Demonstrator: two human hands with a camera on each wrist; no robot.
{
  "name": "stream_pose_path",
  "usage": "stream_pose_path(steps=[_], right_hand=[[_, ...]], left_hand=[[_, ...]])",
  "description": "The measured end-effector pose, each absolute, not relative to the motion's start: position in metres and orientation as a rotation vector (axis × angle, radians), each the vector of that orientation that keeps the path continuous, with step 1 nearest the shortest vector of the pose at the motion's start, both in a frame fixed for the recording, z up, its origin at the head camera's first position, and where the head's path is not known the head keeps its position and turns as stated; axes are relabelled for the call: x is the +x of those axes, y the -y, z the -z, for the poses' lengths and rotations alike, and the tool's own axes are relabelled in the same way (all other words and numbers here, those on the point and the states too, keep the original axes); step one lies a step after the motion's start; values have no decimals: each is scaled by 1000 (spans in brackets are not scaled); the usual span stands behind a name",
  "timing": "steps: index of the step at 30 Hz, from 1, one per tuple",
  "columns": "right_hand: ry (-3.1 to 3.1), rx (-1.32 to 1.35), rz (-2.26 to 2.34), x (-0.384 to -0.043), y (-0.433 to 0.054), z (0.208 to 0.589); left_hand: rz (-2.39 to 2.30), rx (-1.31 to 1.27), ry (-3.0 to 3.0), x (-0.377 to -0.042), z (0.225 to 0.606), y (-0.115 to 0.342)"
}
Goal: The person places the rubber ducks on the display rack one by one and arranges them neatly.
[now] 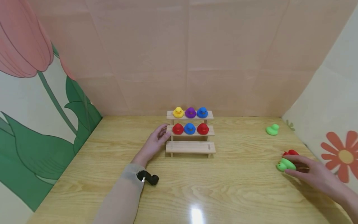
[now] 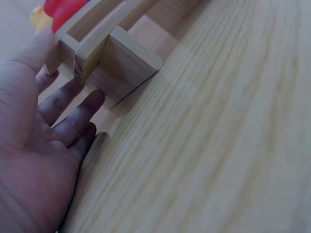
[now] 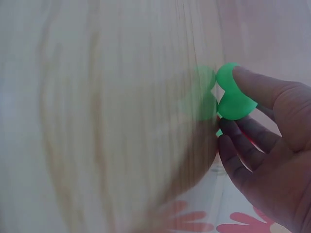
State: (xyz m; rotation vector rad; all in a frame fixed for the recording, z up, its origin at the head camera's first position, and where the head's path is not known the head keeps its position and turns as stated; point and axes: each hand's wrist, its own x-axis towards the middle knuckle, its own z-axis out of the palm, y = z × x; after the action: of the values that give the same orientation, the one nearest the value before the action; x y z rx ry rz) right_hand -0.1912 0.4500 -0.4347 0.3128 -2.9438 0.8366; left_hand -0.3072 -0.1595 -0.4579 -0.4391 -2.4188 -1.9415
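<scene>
A three-tier wooden stand (image 1: 190, 147) stands at mid-table. My left hand (image 1: 154, 143) holds its left end at the middle tier, with the thumb and fingers around the wood (image 2: 116, 63) in the left wrist view. On the top tier sit yellow (image 1: 178, 112), purple (image 1: 190, 113) and blue (image 1: 202, 112) rubber ducks. The middle tier bears a red duck (image 1: 178, 129), a blue duck (image 1: 190, 128) and another red duck (image 1: 203, 129); the bottom tier is bare. At the far right, my right hand (image 1: 313, 171) pinches a green rubber duck (image 3: 235, 99) between thumb and fingers, close over the table.
Just behind the right hand lies a red duck (image 1: 291, 152), partly hidden by it. Farther back on the right sits another green duck (image 1: 272, 129). Walls with printed flowers (image 1: 346, 156) border the wooden table (image 1: 223, 186) at the sides.
</scene>
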Motion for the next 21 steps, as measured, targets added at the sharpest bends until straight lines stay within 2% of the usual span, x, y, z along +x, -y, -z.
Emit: stream_pose_path(steps=[21], right_hand=[[2991, 255, -750, -195, -437, 433]], left_hand=[[1946, -441, 2416, -306, 456, 158]])
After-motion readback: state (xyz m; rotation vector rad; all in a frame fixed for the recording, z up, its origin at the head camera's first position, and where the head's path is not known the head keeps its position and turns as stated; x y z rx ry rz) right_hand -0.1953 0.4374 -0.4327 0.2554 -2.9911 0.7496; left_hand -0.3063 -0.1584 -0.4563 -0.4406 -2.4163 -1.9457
